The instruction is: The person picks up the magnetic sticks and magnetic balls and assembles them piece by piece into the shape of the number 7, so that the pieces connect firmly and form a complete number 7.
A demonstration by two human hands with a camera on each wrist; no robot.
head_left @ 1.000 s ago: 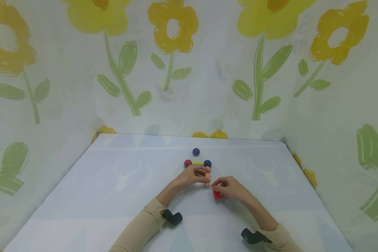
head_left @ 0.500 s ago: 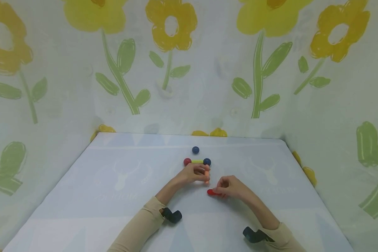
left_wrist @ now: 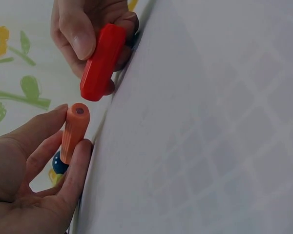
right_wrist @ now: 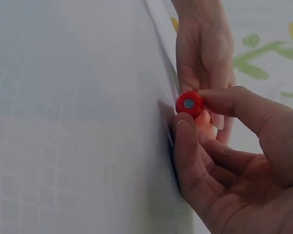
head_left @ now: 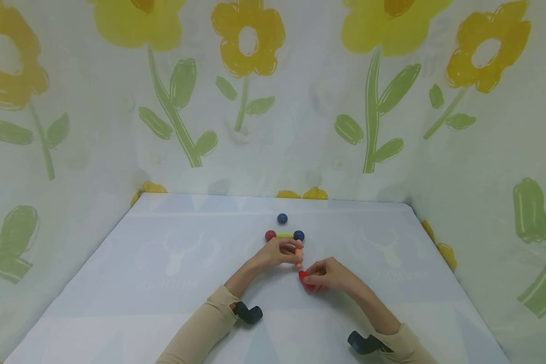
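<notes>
My left hand [head_left: 275,253] pinches an orange magnetic rod [left_wrist: 74,136] between thumb and fingers; a dark metal disc shows in its near end. In the head view this rod's far end is right at a blue ball [head_left: 299,235]. My right hand [head_left: 332,274] pinches a red magnetic rod [left_wrist: 102,63], tilted, with a silvery disc [right_wrist: 189,104] in its end. The left wrist view has a small gap between the red rod and the orange one. A yellow-green rod [head_left: 284,235] runs from the blue ball to a red ball [head_left: 270,235].
Another blue ball [head_left: 282,218] sits alone farther back on the pale, patterned tabletop [head_left: 177,298]. Behind the table rises a white curtain [head_left: 291,151] printed with yellow flowers. A black wrist device [head_left: 249,313] sticks out at the left cuff.
My right hand has turned the red rod, first to lie nearly sideways, then to a slant, close to the orange rod's near end. My left hand keeps its place with the orange rod.
</notes>
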